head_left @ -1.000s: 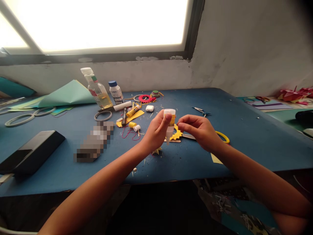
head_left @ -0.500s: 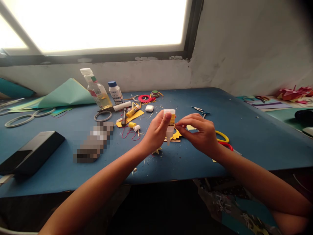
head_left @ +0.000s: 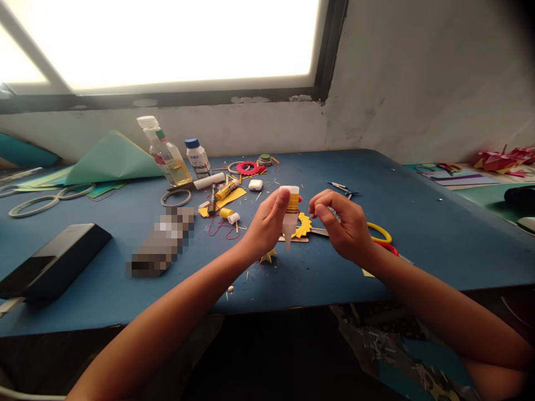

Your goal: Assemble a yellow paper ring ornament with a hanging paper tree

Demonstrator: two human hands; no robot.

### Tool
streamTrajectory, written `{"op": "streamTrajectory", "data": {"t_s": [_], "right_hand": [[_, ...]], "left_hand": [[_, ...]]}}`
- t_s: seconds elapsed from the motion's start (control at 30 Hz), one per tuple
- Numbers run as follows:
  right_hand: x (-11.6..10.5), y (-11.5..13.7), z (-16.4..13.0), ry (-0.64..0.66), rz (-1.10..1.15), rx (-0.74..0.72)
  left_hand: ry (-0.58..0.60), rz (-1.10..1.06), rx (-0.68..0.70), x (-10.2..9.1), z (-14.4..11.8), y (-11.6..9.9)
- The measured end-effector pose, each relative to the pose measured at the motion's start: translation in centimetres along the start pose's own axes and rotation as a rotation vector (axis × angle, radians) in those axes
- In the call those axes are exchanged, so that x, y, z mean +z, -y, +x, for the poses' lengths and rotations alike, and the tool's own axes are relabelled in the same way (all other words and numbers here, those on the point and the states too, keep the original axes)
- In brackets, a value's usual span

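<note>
My left hand (head_left: 267, 225) grips a small white glue bottle (head_left: 290, 214) with a yellow label, held upside down, nozzle pointing at the blue table (head_left: 418, 223). Under the nozzle lies a yellow toothed paper cut-out (head_left: 304, 225) on a wooden stick (head_left: 298, 239). My right hand (head_left: 345, 225) hovers just right of the bottle, fingers curled and pinched together; whether they hold something small I cannot tell. Yellow-and-red handled scissors (head_left: 382, 236) lie behind the right hand, partly hidden.
Far left of the hands stand an oil bottle (head_left: 161, 150), a blue-capped white bottle (head_left: 198, 157), a glue stick (head_left: 227, 190), tape rings (head_left: 176, 197), green paper (head_left: 108, 161) and a black box (head_left: 54, 259). Red paper shapes (head_left: 501, 160) lie far right. A wall and window rise behind.
My right hand has drawn back from the bottle and risen slightly, fingers curling in. The yellow cut-out shows more. The left hand and bottle stayed almost still.
</note>
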State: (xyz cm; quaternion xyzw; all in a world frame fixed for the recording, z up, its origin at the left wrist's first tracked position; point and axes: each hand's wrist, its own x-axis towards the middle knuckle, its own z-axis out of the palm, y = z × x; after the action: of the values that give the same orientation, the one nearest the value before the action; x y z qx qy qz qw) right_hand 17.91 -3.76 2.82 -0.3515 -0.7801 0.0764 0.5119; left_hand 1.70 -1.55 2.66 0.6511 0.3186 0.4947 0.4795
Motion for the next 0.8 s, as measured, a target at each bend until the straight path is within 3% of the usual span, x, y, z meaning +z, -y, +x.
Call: {"op": "streamTrajectory", "data": {"t_s": [0.13, 0.4, 0.63, 0.8], "right_hand": [[-0.2, -0.4, 0.2, 0.000, -0.033, 0.001], [-0.4, -2.5, 1.0, -0.125, -0.176, -0.002], [0.0, -1.2, 0.2, -0.049, -0.081, -0.229], [0.3, -1.2, 0.2, -0.031, -0.073, -0.232]], "left_hand": [[0.004, -0.037, -0.036, 0.0, 0.0, -0.3], [-0.040, -0.090, -0.094, 0.1, 0.1, -0.6], [-0.014, -0.055, -0.070, 0.0, 0.3, -0.2], [-0.005, -0.043, -0.066, 0.2, 0.3, -0.3]]}}
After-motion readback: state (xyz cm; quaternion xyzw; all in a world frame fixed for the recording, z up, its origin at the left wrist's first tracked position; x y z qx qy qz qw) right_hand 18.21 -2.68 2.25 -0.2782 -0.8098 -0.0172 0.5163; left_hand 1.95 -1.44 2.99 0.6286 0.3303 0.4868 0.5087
